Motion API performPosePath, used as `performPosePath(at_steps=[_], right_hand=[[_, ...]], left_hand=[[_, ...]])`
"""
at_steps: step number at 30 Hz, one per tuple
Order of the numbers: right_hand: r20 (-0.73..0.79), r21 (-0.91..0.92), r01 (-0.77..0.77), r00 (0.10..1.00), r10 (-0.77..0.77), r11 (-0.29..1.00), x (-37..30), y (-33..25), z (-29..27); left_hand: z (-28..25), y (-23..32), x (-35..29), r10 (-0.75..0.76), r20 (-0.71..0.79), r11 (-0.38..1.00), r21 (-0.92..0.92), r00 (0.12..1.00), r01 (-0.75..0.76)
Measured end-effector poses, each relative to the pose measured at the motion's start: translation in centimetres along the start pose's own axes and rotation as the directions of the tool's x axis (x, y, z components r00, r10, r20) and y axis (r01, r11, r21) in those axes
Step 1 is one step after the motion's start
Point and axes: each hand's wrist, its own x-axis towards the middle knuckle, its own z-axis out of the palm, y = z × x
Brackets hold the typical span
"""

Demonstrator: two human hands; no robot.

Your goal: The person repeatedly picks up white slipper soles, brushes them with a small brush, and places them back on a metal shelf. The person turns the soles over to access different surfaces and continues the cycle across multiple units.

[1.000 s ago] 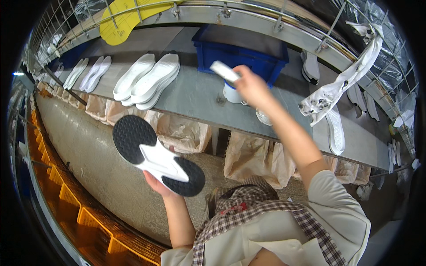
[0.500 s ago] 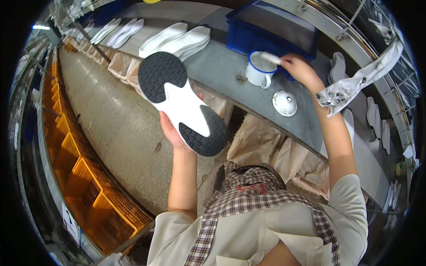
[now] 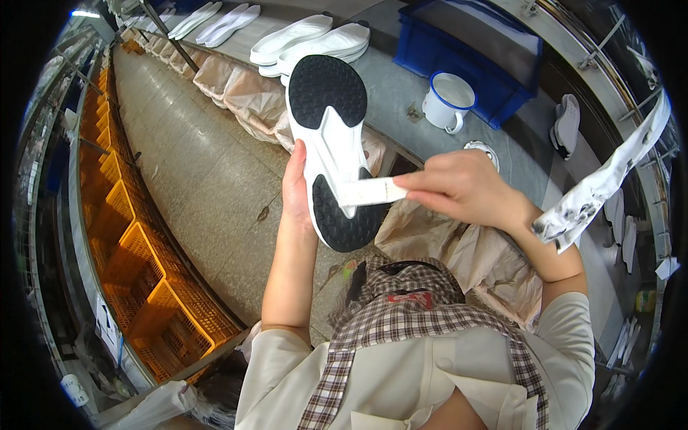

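Note:
My left hand grips a white shoe sole with black tread patches, its underside turned up toward me. The thumb lies along the left edge; most other fingers are hidden behind the sole. In my right hand, a flat white brush is pinched between thumb and fingers. Its far end lies over the lower part of the sole, at the border of white and black tread. Behind that hand on the bench stands a white enamel mug with a blue rim. A speckled lid is partly hidden by the hand.
A blue bin stands behind the mug on the grey bench. More white soles lie along the bench. Orange crates line the left side. A stained white cloth hangs near my right forearm.
My right hand has brought the brush from over the mug down to the sole. The sole has shifted right in view and stands more upright; the whole view has also shifted.

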Motion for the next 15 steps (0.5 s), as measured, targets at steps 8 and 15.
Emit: performPosePath(at_steps=[8, 15], right_hand=[[0.062, -0.076, 0.219, 0.975, -0.214, 0.973, 1.0, 0.7, 0.8], [0.051, -0.015, 0.351, 0.935, -0.35, 0.936, 3.0, 1.4, 0.0]], left_hand=[[0.1, 0.7, -0.4, -0.189, 0.047, 0.98, -0.058, 0.981, 0.192], [0.4, 0.6, -1.3, -0.487, -0.078, 0.873, -0.068, 0.87, 0.483]])
